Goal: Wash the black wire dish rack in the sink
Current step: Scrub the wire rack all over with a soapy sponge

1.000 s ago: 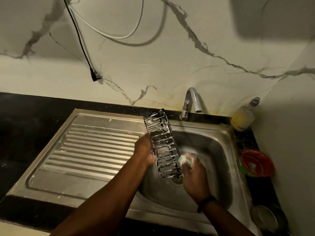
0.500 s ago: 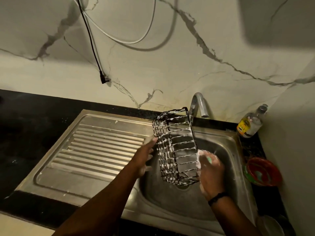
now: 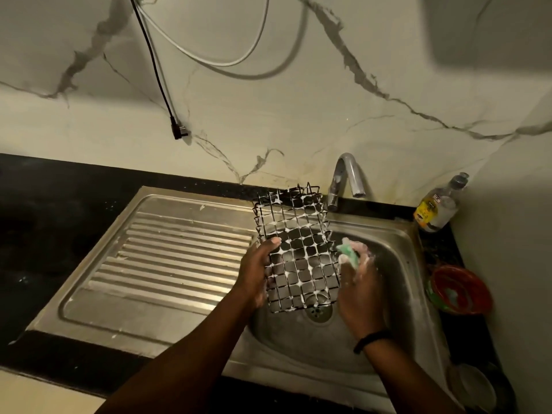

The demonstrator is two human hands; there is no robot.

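Soapy wire grid rack (image 3: 298, 252), left hand (image 3: 257, 273) gripping.

A home kitchen, dimly lit. Stainless steel sink (image 3: 397, 252) with ribbed drainboard (image 3: 167, 258) set into a black countertop (image 3: 50, 204), chrome tap (image 3: 346, 177) at the back. Marble-veined wall (image 3: 298, 115) behind, with a black cable (image 3: 155, 73) and a white cable (image 3: 209, 55) hanging loose. Bottle of yellowish liquid (image 3: 437, 204) in the corner, red bowl (image 3: 460, 289) beside the basin. Soapy black wire dish rack (image 3: 298, 255) over the basin, green sponge (image 3: 349, 253) at its edge.
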